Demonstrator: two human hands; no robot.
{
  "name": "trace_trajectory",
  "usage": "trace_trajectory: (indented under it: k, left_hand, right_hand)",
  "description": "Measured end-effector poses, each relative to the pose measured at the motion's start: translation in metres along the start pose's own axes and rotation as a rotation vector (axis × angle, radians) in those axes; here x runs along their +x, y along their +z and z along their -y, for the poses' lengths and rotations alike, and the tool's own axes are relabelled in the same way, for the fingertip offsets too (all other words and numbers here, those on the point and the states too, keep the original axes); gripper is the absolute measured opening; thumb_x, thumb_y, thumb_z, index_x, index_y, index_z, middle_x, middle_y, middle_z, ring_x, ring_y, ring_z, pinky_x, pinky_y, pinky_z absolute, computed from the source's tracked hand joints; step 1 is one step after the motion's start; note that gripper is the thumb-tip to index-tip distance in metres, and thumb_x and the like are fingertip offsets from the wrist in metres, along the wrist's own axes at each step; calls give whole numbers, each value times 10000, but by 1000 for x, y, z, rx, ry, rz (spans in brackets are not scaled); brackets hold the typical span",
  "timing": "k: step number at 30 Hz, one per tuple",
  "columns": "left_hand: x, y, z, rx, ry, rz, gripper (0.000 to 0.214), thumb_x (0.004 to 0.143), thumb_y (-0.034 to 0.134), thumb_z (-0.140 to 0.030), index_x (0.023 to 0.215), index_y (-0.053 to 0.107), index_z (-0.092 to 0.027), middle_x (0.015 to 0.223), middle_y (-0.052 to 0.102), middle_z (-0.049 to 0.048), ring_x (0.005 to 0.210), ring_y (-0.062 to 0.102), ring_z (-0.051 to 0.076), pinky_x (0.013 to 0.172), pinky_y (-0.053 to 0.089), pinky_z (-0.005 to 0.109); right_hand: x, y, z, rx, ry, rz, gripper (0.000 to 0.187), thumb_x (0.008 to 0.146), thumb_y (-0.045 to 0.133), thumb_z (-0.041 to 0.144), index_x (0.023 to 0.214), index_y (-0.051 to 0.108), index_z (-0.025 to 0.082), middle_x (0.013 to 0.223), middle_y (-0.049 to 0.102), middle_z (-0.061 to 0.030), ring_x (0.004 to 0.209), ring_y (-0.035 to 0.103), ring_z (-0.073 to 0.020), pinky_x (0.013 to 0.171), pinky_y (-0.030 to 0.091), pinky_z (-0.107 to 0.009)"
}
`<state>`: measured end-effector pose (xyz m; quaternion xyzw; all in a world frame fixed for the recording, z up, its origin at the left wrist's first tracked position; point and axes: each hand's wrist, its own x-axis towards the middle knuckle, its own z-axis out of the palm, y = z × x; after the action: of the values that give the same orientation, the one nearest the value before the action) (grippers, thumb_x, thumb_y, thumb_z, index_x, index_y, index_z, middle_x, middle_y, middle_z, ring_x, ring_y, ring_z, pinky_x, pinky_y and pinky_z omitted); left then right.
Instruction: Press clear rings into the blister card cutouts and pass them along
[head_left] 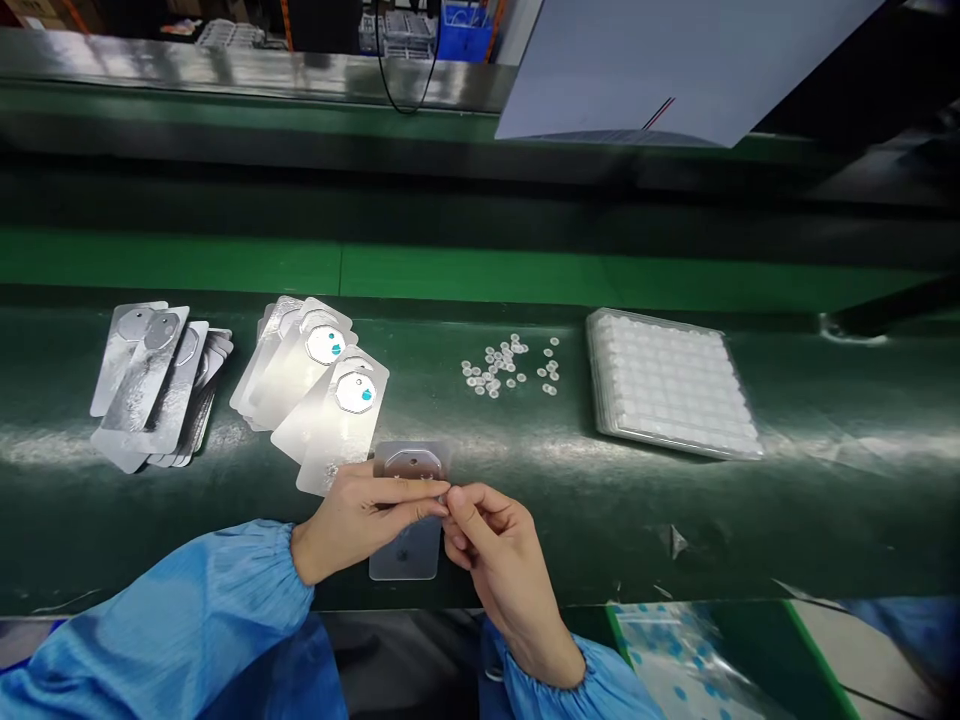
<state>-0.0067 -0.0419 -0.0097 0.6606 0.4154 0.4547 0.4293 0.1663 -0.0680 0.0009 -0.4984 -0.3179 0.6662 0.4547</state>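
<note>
A clear plastic card-shaped piece (405,556) with a rounded cut-out shape lies on the green table at the front. Across it reaches my left hand (371,515), its thumb and fingers pinched together at the piece's right edge. My right hand (491,550) meets them there, thumb against the forefinger. Whatever sits between the fingertips is too small to make out. Several small whitish rings (495,368) lie scattered beyond my right hand. Left of the plastic piece, a fanned pile of silvery cards (337,440) shows white octagonal patches with blue-green dots.
Another pile of silvery cards (161,390) lies far left. A clear tray (671,380) of white round parts stands at right. At the lower right is a clear bag (675,650) with blue dots. A white panel (660,70) overhangs the back.
</note>
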Motion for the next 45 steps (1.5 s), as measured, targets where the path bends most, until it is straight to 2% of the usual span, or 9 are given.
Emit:
trace_trajectory:
  k: [6,10,13,16,19,26,34,39,45]
  left_hand:
    - [-3,-2,-1,3,-35,63,203,905,755,-273,1097,822,-270,1023,825,43,941,788,241,853,640,335]
    - [-2,-3,-6,-30,-91,93,213,916,728,-254,1102,826,-219,984,825,83,833,782,235,760,631,321]
    - [-1,-3,-9,-35,-132,95,187,913,720,-257,1049,839,-207,920,823,88,749,768,225,666,610,303]
    - [0,-2,-9,-5,-92,59,166,895,734,-234,1018,844,-217,869,824,70,718,768,214,619,596,282]
    - [1,-2,-8,7,-26,53,164,890,745,-208,1018,844,-234,908,829,58,786,787,223,709,630,299]
    - [0,-2,-3,-34,-49,66,193,885,774,-228,1059,831,-290,1010,823,35,930,795,250,854,655,349]
    - [-1,-2,-1,-28,-59,65,195,870,799,-254,1060,833,-279,977,828,39,880,794,235,817,642,321]
    - [-2,-2,-2,-25,-125,94,202,888,780,-296,1076,831,-243,971,827,60,847,783,233,770,626,313]
    - [-2,-1,-7,-144,-243,66,226,888,756,-262,1101,703,-209,1062,761,72,928,732,208,830,590,287]
  right_hand:
    - [-1,-9,19,-378,-180,55,292,879,759,452,770,777,182,703,654,-33,489,457,-95,414,373,-222]
    - [-2,-10,26,-490,-236,74,269,911,719,432,815,793,193,754,689,-66,658,605,-170,498,476,-237]
    - [-2,-10,23,-511,-253,71,284,918,710,444,821,790,189,791,701,-78,704,631,-186,529,496,-245]
    - [0,-11,20,-468,-179,63,363,906,716,506,776,766,171,664,638,-40,549,539,-132,456,428,-226]
    - [2,-13,20,-357,-21,98,471,880,717,597,726,719,152,501,478,35,407,369,-73,375,282,-204]
    - [4,-12,23,-241,59,129,471,825,776,610,738,686,155,534,502,45,385,401,-62,371,305,-199]
    - [1,-11,20,-333,-106,110,396,884,743,537,750,716,165,666,593,3,398,465,-65,358,360,-205]
    - [2,-14,23,-400,-115,132,348,904,731,494,795,745,164,670,635,-17,390,461,-71,349,359,-205]
    - [1,-7,22,-591,-355,25,222,947,697,365,840,786,192,775,697,-60,650,628,-160,501,488,-234]
